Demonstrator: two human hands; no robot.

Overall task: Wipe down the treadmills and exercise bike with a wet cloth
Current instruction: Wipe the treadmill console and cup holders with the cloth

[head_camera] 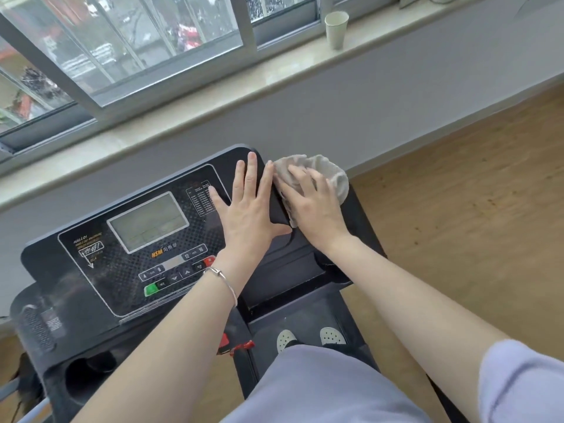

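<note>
The right hand [308,206] presses the cloth [331,175] on the far right corner of the treadmill [42,264]. The left hand [247,209] lies flat beside it. Both grips are wide.

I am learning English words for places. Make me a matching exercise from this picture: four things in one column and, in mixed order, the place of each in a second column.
Things
1. cloth
2. paper cup
3. bracelet
4. green button

Places
A. on the windowsill
B. on the wrist behind the left hand
C. under the right hand
D. near the lower edge of the control panel

Pairs: 1-C, 2-A, 3-B, 4-D
</note>
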